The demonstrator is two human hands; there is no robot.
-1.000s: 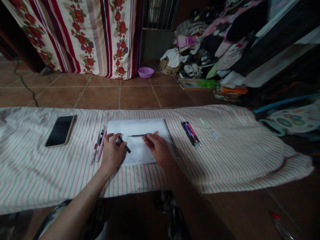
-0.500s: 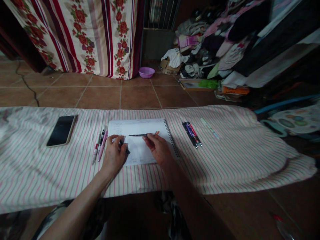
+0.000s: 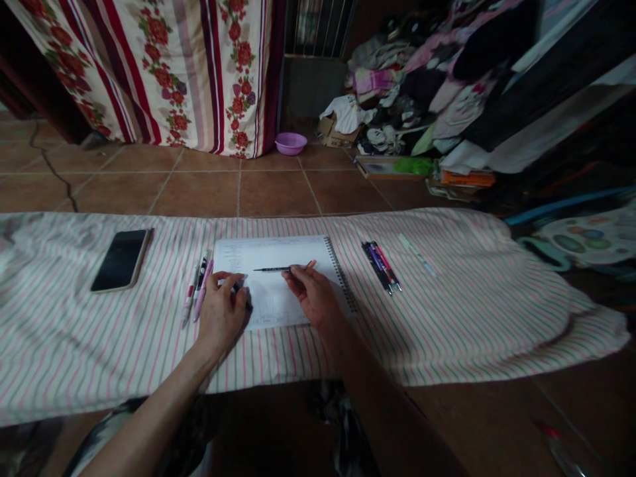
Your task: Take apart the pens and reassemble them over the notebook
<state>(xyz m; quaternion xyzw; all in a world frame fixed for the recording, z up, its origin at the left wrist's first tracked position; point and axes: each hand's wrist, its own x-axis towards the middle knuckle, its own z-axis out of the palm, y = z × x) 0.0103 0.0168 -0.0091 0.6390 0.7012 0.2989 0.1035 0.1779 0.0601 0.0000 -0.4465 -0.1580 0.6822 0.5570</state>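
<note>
White spiral-bound paper notebook [image 3: 278,315] lies flat on the counter [image 3: 472,298], which is draped in white cloth with pink and grey stripes; metal coil on its right edge. Right hand [image 3: 313,291] above the notebook, grip pinching a slim black pointed pen part [image 3: 271,269], tip facing left, orange bit showing past the fingers. Left hand [image 3: 223,308] over the notebook's left side, grip grasping a short black cylindrical pen barrel [image 3: 238,286], mostly hidden by fingers. Left of notebook: three slim plastic pens [image 3: 203,291], one pink, near left hand; farther left, black-screened rectangular phone [image 3: 122,262]. Right of notebook: bundle of black, purple and red pens [image 3: 381,268], then one pale green-white pen [image 3: 417,255]. Beyond notebook, on floor: round purple bowl [image 3: 291,151].
</note>
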